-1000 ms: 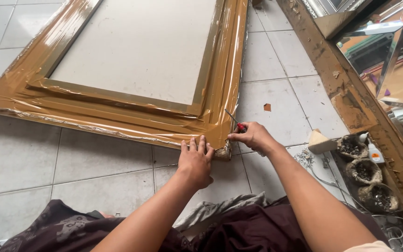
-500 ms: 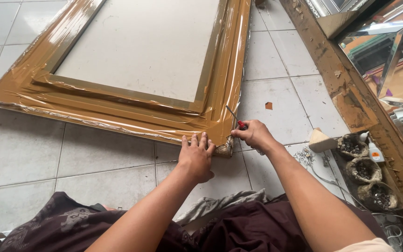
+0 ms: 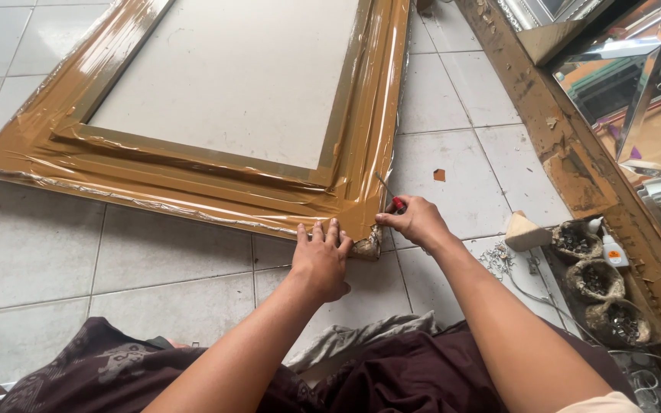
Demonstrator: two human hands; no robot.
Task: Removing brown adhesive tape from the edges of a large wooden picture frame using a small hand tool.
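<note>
Left hand (image 3: 321, 260) spread flat on the near corner of the taped frame (image 3: 193, 180), right hand (image 3: 415, 220) just beside the corner, pinching a red-handled tool (image 3: 393, 200)

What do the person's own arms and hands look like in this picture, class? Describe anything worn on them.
Both forearms are bare, with no watch, bracelet or glove in view. The left hand and right hand show no rings on the fingers. A pale sleeve edge shows at the right upper arm, at the bottom of the frame.
</note>
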